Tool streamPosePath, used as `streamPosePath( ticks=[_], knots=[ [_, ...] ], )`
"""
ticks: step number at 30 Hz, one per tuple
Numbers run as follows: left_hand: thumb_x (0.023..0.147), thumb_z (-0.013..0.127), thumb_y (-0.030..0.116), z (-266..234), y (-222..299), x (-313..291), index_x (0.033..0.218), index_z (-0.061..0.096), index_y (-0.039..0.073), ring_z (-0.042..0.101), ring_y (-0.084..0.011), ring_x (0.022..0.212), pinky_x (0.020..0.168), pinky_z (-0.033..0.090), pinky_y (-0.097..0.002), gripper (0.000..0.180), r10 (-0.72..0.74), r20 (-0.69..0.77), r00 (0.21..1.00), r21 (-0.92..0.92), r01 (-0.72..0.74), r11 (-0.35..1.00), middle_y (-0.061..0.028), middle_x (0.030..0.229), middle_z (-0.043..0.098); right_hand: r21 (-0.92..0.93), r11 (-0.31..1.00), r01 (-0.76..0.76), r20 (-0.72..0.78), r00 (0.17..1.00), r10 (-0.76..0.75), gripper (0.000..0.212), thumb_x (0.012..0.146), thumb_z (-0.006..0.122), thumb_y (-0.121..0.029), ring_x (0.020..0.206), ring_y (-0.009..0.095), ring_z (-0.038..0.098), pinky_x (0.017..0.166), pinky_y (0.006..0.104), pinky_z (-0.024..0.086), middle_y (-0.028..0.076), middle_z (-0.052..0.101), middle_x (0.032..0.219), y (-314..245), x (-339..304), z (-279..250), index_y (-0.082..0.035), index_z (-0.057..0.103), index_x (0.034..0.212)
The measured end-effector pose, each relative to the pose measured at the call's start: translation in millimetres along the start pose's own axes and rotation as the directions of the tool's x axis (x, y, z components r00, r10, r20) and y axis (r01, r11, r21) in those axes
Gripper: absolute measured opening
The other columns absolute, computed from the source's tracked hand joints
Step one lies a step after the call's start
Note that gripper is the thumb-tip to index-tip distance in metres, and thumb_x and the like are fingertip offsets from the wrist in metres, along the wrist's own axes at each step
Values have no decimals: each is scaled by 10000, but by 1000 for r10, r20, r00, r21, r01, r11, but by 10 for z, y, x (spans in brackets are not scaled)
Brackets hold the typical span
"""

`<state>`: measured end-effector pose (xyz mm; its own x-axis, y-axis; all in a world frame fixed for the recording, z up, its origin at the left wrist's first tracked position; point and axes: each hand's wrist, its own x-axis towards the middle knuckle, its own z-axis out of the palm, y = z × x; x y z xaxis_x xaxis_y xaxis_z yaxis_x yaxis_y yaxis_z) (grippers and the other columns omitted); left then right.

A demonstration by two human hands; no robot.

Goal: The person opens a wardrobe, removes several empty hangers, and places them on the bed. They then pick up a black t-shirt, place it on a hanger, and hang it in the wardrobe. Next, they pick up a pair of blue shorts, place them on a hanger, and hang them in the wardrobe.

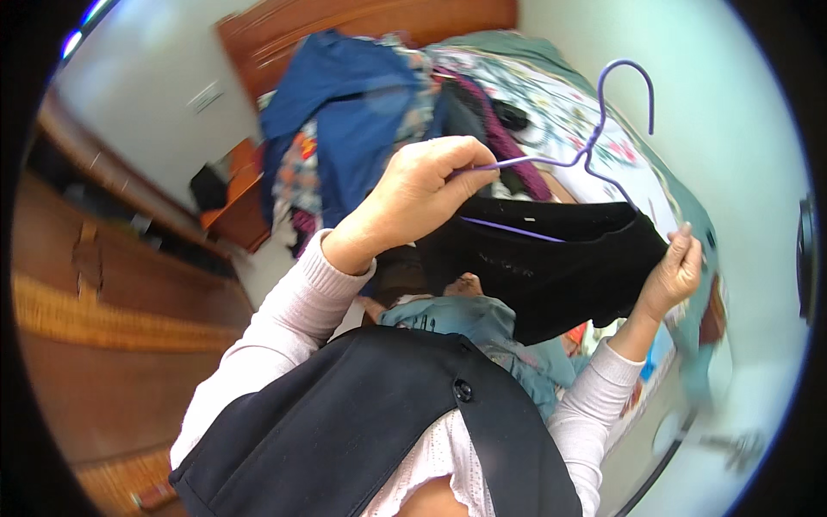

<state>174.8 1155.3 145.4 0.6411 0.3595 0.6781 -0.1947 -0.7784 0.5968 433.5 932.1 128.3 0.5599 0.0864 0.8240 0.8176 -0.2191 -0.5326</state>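
A purple clothes hanger is held up in front of me, its hook pointing upward. My left hand is closed around the hanger's left arm, near its shoulder. From the hanger's right side hangs a black shirt, its neckline open, with the purple lower bar showing inside the neck. My right hand pinches the shirt's right shoulder, where the hanger's right arm runs under the cloth. The left part of the shirt droops below my left hand, and the hanger's left arm appears to be outside the neckline.
A bed with a flowered sheet and wooden headboard stands ahead, heaped with clothes, among them a blue garment. A small wooden nightstand is beside it. A wooden wardrobe is at left. Teal cloth lies below the shirt.
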Motion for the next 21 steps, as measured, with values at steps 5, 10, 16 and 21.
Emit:
streamPosePath(
  ticks=[5, 10, 16, 21],
  knots=[
    [877, 641, -24, -588, 362, -475, 946, 659, -23, 588, -103, 742, 666, 467, -218, 72, -86, -227, 970, 227, 139, 964, -58, 832, 652, 286, 958, 28, 119, 991, -65, 303, 974, 606, -249, 665, 74, 480, 641, 236, 425, 13, 578, 700, -537, -56, 558, -3, 624, 797],
    [835, 679, -34, -1090, 579, -871, 925, 673, -23, 598, -134, 700, 647, 471, -248, 90, -93, -489, 867, 279, 257, 925, -73, 787, 642, 418, 896, 152, 293, 911, -291, 218, 870, 717, -231, 677, 175, 584, 630, 293, 461, 76, 632, 753, -1178, -373, 616, -25, 654, 842],
    [834, 679, -50, -1519, 769, -1222, 952, 679, -20, 506, -106, 659, 594, 390, -217, 122, 19, -468, 884, 435, 212, 875, -41, 732, 567, 424, 868, 260, 399, 806, -437, 237, 732, 810, -179, 650, 231, 589, 583, 334, 457, 78, 616, 752, -1664, -697, 502, -63, 667, 882],
    [890, 625, -48, -1731, 893, -1369, 1015, 664, -7, 548, -99, 808, 706, 424, -205, 137, 34, -430, 902, 402, 158, 902, -47, 916, 638, 460, 796, 393, 237, 810, -537, 176, 768, 762, -78, 683, 257, 608, 602, 339, 478, 98, 627, 786, -1867, -780, 365, -43, 660, 908]
  ],
)
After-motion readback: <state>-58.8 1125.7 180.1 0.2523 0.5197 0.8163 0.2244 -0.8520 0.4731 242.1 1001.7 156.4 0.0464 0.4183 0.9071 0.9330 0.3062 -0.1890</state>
